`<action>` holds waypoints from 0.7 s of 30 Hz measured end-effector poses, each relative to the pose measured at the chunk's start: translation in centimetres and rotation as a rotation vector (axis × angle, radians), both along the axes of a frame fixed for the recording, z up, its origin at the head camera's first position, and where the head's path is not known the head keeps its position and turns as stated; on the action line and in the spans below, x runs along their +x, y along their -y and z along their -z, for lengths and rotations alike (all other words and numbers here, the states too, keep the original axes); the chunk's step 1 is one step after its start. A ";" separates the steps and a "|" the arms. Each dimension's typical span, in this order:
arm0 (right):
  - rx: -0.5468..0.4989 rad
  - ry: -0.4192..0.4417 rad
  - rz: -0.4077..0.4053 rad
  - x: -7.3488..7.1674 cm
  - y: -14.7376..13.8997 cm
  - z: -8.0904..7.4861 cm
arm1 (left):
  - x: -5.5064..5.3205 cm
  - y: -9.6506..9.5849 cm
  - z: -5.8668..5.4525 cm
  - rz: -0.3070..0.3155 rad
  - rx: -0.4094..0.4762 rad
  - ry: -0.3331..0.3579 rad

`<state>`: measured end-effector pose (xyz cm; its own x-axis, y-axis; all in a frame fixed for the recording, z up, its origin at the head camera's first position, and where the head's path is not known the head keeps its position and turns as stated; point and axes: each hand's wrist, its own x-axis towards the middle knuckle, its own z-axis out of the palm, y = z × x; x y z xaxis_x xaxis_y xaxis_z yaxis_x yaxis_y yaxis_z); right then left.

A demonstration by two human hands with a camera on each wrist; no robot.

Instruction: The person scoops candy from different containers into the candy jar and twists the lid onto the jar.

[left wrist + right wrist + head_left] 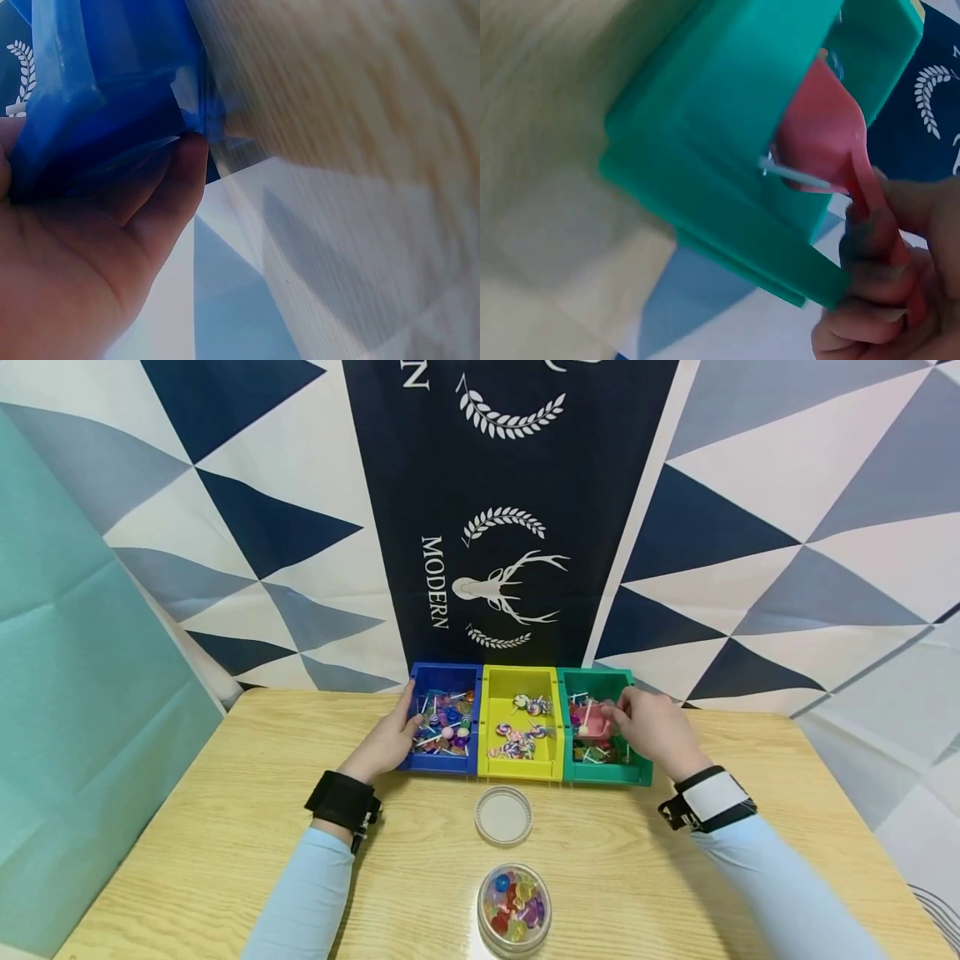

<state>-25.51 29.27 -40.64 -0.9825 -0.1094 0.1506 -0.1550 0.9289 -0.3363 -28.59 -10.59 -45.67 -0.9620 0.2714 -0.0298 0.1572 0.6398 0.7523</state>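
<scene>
My right hand (pixel 660 731) grips the handle of a pink scoop (pixel 825 124) over the green bin (pixel 727 97). Small candy-like pieces on white sticks lie in that bin, and one white stick rests across the scoop. At the other end of the row, my left hand (pixel 386 739) holds the side wall of the blue bin (pixel 442 765), thumb over the rim and fingers along the outside. Colourful lollipop-like pieces (pixel 447 722) fill the blue bin's bottom. Between them, the yellow bin (pixel 491 706) holds several striped swirl pieces (pixel 517 742).
In front of the bins, a round clear lid (pixel 503 816) lies on the wooden table (pixel 420 860). Nearer the front stands a round clear jar (pixel 513 910) of colourful gem-like pieces. A patterned cloth (pixel 300 527) hangs right behind the bins.
</scene>
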 end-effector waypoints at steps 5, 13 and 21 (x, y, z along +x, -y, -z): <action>-0.080 -0.106 0.040 0.3 0.0 1.0 | 0.1 -0.2 -0.2 0.003 -0.002 0.004; -0.146 -0.186 0.000 0.6 -1.2 1.9 | 0.3 -0.2 -0.2 0.007 -0.013 0.000; -0.070 -0.180 -0.037 0.2 -0.7 2.5 | 0.3 -0.2 -0.4 0.000 0.002 0.011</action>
<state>-25.28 29.93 -43.16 -0.9345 -0.1286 0.3320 -0.2525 0.8968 -0.3632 -28.29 -10.43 -45.32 -0.9617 0.2711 -0.0397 0.1488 0.6385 0.7551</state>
